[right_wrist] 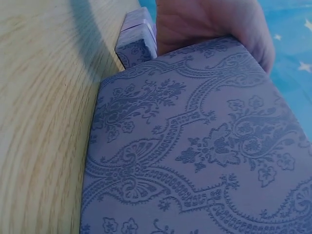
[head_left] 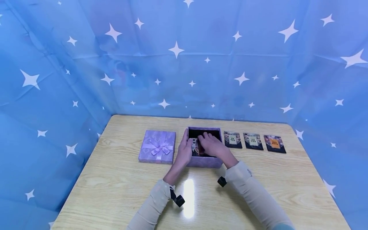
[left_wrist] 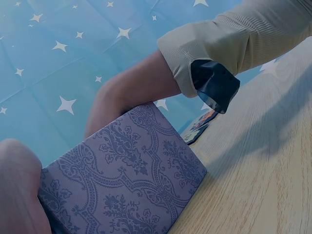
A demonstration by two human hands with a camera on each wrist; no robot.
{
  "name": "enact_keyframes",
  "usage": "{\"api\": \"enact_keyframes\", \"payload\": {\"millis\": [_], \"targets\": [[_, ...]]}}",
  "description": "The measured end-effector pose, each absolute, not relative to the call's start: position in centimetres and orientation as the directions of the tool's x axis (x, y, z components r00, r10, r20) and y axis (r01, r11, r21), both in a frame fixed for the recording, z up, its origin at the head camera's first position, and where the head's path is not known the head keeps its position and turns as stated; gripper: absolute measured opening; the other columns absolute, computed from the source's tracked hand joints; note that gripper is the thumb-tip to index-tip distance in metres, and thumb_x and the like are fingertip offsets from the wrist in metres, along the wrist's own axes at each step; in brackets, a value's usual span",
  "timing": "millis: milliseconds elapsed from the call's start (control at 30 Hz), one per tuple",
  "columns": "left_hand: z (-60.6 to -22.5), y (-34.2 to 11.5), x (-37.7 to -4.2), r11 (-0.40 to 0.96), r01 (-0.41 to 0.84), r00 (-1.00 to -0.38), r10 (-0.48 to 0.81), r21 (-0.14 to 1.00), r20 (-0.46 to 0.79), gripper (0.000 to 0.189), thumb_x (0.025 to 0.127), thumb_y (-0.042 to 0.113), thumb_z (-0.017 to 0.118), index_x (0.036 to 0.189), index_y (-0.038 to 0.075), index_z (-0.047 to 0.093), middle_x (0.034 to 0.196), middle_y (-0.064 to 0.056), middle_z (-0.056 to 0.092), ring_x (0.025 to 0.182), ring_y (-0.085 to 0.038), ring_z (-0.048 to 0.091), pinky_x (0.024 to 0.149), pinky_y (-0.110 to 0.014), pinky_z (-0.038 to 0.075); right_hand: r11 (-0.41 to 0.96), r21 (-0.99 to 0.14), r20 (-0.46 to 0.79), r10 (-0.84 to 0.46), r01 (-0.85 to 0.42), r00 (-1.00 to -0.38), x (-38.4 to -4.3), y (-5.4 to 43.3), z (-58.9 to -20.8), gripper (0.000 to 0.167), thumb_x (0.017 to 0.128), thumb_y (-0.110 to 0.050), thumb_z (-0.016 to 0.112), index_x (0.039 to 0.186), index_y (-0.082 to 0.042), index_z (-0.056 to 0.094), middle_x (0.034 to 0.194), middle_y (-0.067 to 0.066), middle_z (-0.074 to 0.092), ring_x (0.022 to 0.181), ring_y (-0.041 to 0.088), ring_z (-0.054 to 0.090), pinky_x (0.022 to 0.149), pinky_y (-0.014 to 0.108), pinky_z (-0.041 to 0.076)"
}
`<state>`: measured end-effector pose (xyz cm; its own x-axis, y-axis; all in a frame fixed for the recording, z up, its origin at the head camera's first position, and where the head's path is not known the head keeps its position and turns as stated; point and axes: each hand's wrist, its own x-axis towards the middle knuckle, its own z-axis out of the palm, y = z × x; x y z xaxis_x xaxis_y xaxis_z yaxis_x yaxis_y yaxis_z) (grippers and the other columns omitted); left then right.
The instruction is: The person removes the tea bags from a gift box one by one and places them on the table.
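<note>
An uncovered purple patterned box [head_left: 204, 162] with a dark inside stands on the table. My left hand [head_left: 184, 153] grips its left wall, fingers along the outside and thumb at the rim; the left wrist view shows part of that hand [left_wrist: 19, 187] at the box's edge. Inside lies a packet [head_left: 194, 146] with a printed picture face. Into the box reaches my right hand [head_left: 212, 145], its bent fingers at the top of a reddish-brown packet [head_left: 201, 150]. The right thumb is hidden. In the right wrist view the box front [right_wrist: 195, 146] covers the right hand.
The purple lid [head_left: 156, 147] with a ribbon bow lies left of the box. Right of the box, in a row, lie two packets with pale labels [head_left: 233, 139] [head_left: 253, 141] and one with an orange label [head_left: 275, 143]. A blue star-printed curtain [head_left: 184, 70] hangs behind the table.
</note>
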<state>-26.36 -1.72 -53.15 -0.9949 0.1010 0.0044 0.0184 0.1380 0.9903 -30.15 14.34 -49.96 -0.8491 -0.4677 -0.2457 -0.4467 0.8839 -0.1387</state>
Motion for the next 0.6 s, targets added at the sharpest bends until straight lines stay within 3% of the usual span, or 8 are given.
{"api": "enact_keyframes", "payload": {"millis": [67,200,267,400,500,533,600], "targets": [[-53.21,-1.69,-26.38,0.135,0.019,-0.995,0.104,0.991,0.005,0.059,0.114,0.023,0.033,0.170,0.020,0.012,0.174,-0.003,0.015,0.158,-0.029,0.017,0.128,-0.050,0.015,0.876,-0.144,-0.239,-0.482,-0.460,-0.843,-30.10,14.39,-49.99,0.052,0.094,-0.006,0.078,0.139,-0.002,0.053,0.132,0.026,0.052,0.124,0.044,0.056,0.098,0.053,0.052],[-53.23,-1.71,-26.35,0.138,0.019,-0.994,0.105,0.990,0.004,0.060,0.114,0.023,0.034,0.170,0.021,0.012,0.174,-0.001,0.015,0.158,-0.029,0.018,0.128,-0.050,0.016,0.868,-0.204,-0.280,-0.495,-0.453,-0.822,-30.05,14.46,-49.82,0.063,0.094,-0.004,0.077,0.150,0.000,0.047,0.152,0.034,0.041,0.140,0.048,0.046,0.110,0.057,0.046],[-53.25,-1.72,-26.32,0.135,0.016,-0.994,0.107,0.991,0.001,0.060,0.114,0.023,0.034,0.170,0.022,0.012,0.174,0.000,0.016,0.154,-0.033,0.029,0.128,-0.049,0.019,0.857,-0.249,-0.289,-0.511,-0.452,-0.809,-30.06,14.53,-49.78,0.066,0.096,-0.003,0.075,0.154,0.002,0.044,0.158,0.038,0.033,0.145,0.050,0.040,0.113,0.058,0.042],[-53.27,-1.71,-26.34,0.121,0.010,-0.994,0.111,0.993,-0.003,0.060,0.114,0.024,0.034,0.170,0.022,0.010,0.175,-0.001,0.014,0.154,-0.034,0.028,0.128,-0.049,0.018,0.817,-0.333,-0.234,-0.555,-0.471,-0.798,-30.21,14.62,-49.81,0.042,0.103,-0.006,0.064,0.143,0.004,0.054,0.146,0.036,0.048,0.128,0.048,0.056,0.098,0.055,0.053],[-53.27,-1.66,-26.42,0.124,0.014,-0.994,0.107,0.992,0.001,0.060,0.114,0.023,0.034,0.170,0.021,0.011,0.175,-0.002,0.013,0.158,-0.030,0.019,0.128,-0.049,0.016,0.813,-0.343,-0.210,-0.555,-0.470,-0.805,-30.30,14.64,-49.70,0.036,0.104,0.001,0.057,0.140,0.006,0.057,0.144,0.033,0.052,0.130,0.048,0.054,0.100,0.056,0.053],[-53.28,-1.64,-26.43,0.126,0.013,-0.994,0.105,0.992,0.000,0.060,0.114,0.024,0.034,0.170,0.022,0.011,0.175,-0.002,0.014,0.153,-0.033,0.030,0.128,-0.048,0.018,0.819,-0.334,-0.211,-0.548,-0.467,-0.810,-30.32,14.65,-49.67,0.041,0.102,0.007,0.057,0.143,0.006,0.055,0.148,0.034,0.049,0.138,0.049,0.048,0.106,0.058,0.049],[-53.27,-1.65,-26.40,0.133,0.014,-0.995,0.104,0.991,0.000,0.060,0.114,0.024,0.034,0.170,0.022,0.011,0.174,-0.003,0.015,0.122,-0.028,0.060,0.120,-0.047,0.033,0.828,-0.321,-0.216,-0.536,-0.459,-0.816,-30.33,14.67,-49.68,0.046,0.099,0.012,0.057,0.145,0.006,0.055,0.152,0.033,0.047,0.145,0.048,0.041,0.112,0.060,0.043]]}}
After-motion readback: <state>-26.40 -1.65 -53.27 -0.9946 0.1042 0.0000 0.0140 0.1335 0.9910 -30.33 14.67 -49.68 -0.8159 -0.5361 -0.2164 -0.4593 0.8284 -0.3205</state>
